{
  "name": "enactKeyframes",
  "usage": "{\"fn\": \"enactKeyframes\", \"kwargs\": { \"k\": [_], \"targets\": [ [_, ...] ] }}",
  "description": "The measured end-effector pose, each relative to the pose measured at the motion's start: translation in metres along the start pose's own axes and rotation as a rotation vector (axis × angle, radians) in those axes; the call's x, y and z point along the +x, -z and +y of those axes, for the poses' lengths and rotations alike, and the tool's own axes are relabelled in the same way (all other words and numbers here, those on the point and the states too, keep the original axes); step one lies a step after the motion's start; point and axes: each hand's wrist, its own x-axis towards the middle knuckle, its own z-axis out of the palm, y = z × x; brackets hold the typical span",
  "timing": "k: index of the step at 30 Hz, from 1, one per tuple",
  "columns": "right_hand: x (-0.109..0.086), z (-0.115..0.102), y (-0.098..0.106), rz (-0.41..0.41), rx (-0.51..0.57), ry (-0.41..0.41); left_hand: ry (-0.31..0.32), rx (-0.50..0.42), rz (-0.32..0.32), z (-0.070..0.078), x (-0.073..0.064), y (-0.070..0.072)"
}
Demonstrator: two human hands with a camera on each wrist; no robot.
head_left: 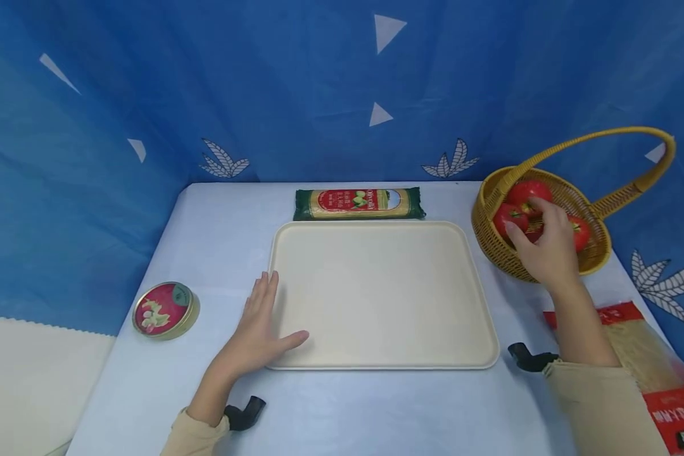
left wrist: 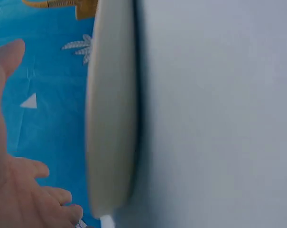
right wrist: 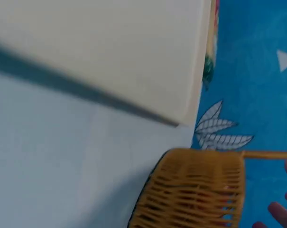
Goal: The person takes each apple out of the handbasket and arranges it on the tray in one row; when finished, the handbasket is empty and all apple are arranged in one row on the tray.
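Note:
My right hand (head_left: 547,247) reaches into the wicker basket (head_left: 493,244), thumb and fingers spread over red tomatoes. One tomato (head_left: 529,192) lies at the back, another tomato (head_left: 508,216) by the thumb, and a third tomato (head_left: 580,233) shows partly behind the hand. The right wrist view has the fingertips (right wrist: 282,214) apart, above the basket's rim. At the left edge of a cream tray (head_left: 376,297), my left hand (head_left: 256,332) holds nothing, its fingers straight and thumb stretched out over the tray. Whether it touches the tray I cannot tell.
Behind the tray lies a green-ended pack of spaghetti (head_left: 359,204). A round tin (head_left: 165,310) stands at the left. Under the right forearm is a red-and-clear pasta bag (head_left: 650,361). The basket's tall handle (head_left: 604,134) arches up beside the right hand.

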Motion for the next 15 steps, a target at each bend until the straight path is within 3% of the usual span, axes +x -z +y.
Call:
{"fn": "enactKeyframes", "kwargs": {
  "k": [5, 15],
  "targets": [
    [0.019, 0.022, 0.001, -0.065, -0.029, -0.043, 0.01, -0.037, -0.031, -0.016, -0.003, -0.002],
    [0.044, 0.038, -0.005, -0.215, -0.209, -0.145, -0.005, 0.104, -0.037, -0.037, -0.008, -0.004]
  ]
}}
